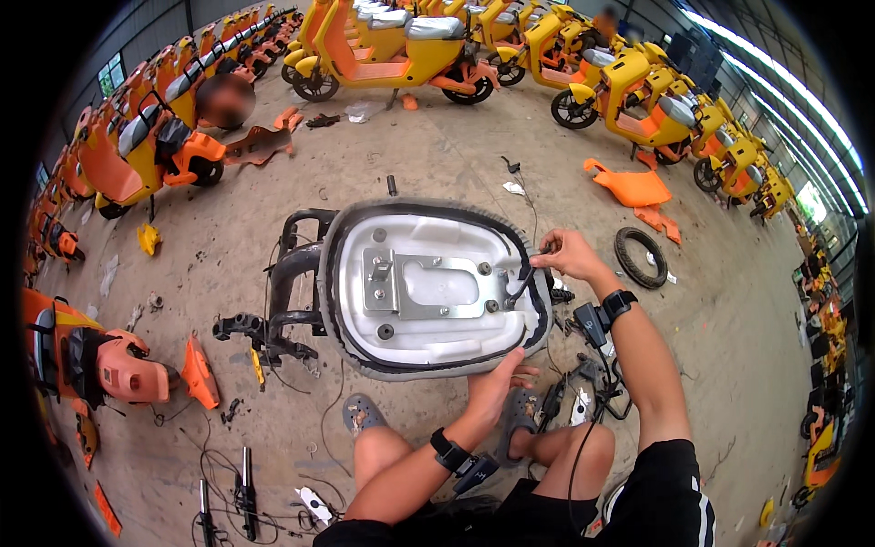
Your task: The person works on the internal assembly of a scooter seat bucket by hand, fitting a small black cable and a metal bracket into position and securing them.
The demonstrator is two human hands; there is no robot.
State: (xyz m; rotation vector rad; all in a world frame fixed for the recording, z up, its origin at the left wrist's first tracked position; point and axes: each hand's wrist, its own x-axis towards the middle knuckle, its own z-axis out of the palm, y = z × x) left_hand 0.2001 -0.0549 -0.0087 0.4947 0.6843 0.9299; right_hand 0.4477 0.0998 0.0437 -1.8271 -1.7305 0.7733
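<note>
An upturned scooter seat lies on a black tubular frame before me. Its white plastic underside carries a silver metal bracket, and dark trim runs around the grey rim. My left hand grips the near right edge, thumb on the rim and some fingers hidden beneath. At the seat's right end, my right hand pinches a dark strip that crosses the rim; whether this is loose trim or a separate piece, I cannot tell.
Yellow scooters stand in rows around the concrete floor. A tire and orange panels lie to the right. Cables, tools and shock absorbers litter the near floor. Another person is among the scooters at far left.
</note>
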